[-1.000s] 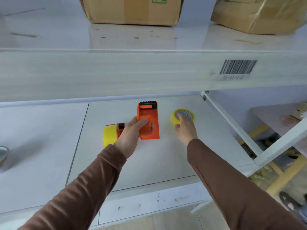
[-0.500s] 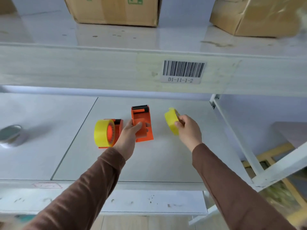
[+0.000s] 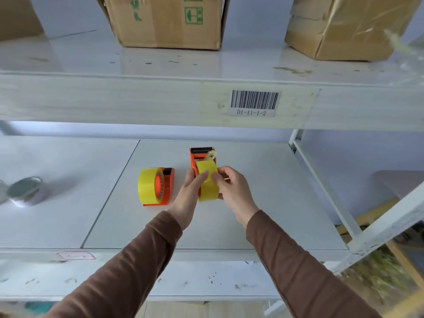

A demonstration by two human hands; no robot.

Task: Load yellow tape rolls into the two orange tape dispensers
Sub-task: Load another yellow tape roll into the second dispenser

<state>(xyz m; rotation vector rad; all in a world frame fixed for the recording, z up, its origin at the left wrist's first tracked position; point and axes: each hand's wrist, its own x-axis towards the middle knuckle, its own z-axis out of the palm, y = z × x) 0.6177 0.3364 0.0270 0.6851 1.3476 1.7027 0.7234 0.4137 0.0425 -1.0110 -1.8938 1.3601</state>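
Two orange tape dispensers lie on the white lower shelf [image 3: 263, 203]. The left dispenser [image 3: 167, 189] carries a yellow tape roll [image 3: 149, 187] on its hub. The second dispenser [image 3: 202, 156], serrated blade at its far end, lies at the shelf's middle. My left hand [image 3: 189, 193] grips its near part from the left side. My right hand [image 3: 231, 189] holds a second yellow roll [image 3: 206, 180] upright against that dispenser, fingers pinching the roll's top and right face. The roll hides the dispenser's hub.
A silvery round object [image 3: 24, 190] lies blurred at the far left of the shelf. The upper shelf beam with a barcode label [image 3: 253, 103] hangs over the work area, cardboard boxes [image 3: 167, 19] on it. A white diagonal brace [image 3: 321, 187] bounds the right side.
My right hand picked the yellow roll up off the shelf, turned it upright and carried it left onto the middle dispenser. My left hand stayed on that dispenser.
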